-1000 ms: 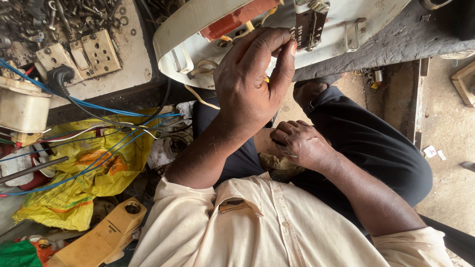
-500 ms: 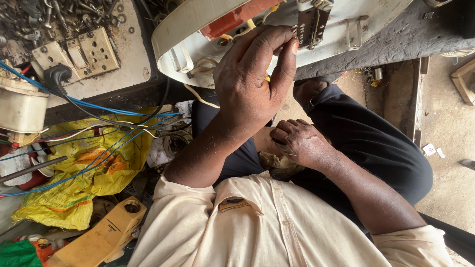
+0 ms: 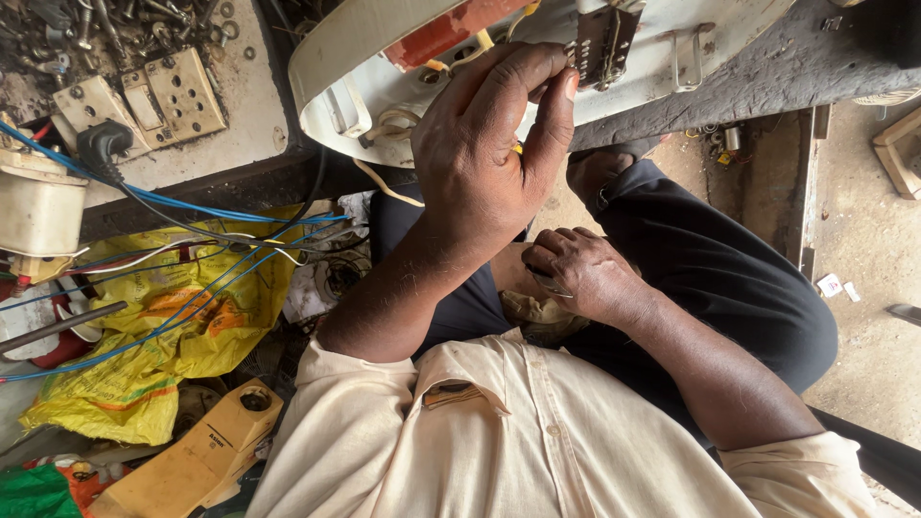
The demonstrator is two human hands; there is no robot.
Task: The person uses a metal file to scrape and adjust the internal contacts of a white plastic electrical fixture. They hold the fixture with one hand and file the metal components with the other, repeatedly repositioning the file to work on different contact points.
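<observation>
My left hand point(image 3: 489, 153) is raised to the open underside of a white appliance housing point(image 3: 355, 58). Its fingertips are pinched together at the wiring there, and a bit of yellow wire point(image 3: 519, 149) shows between thumb and fingers. A red part point(image 3: 451, 34) and a dark metal bracket point(image 3: 602, 43) sit just above the fingertips. My right hand point(image 3: 585, 273) rests in my lap on dark trousers point(image 3: 729, 278), curled around a small metal piece point(image 3: 549, 281) that is mostly hidden by the fingers.
A worn switch-and-socket board point(image 3: 153, 96) with a black plug point(image 3: 101, 144) lies at the upper left, with blue wires point(image 3: 192, 206) running across a yellow plastic bag point(image 3: 163, 326). A yellow tool body point(image 3: 206, 451) lies at the lower left. Concrete floor point(image 3: 863, 240) is on the right.
</observation>
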